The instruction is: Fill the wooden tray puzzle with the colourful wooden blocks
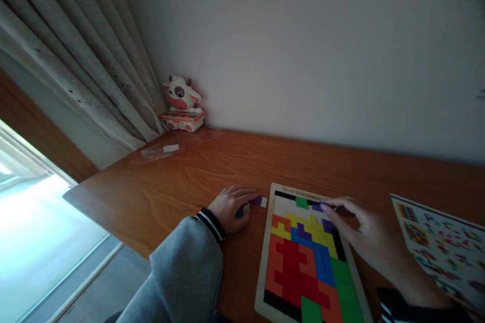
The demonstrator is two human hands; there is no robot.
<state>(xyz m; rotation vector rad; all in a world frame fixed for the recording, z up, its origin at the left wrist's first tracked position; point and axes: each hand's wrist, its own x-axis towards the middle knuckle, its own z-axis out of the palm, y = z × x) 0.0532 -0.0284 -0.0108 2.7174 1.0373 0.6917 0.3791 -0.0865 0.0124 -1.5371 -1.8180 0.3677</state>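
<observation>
A wooden puzzle board (259,292) lies in front of me, filled with colourful block pieces and showing a pale bare area near its top left. Over its upper right part, my right hand (359,232) pinches a purple puzzle piece (323,206) between thumb and forefinger, at the board's surface. My left hand (232,207) rests on the table left of the board. Its fingers stretch over loose pieces, with thumb and forefinger apart. A purple and white piece (259,201) shows beyond the fingertips, and a blue one (239,212) is partly hidden under the hand.
A printed sheet (447,247) with small coloured pictures lies right of the board. At the back left stands a toy cow with a keyboard (184,103), near a clear plastic bag (155,154). The wooden table (189,176) meets the wall behind; a curtain (76,50) hangs left.
</observation>
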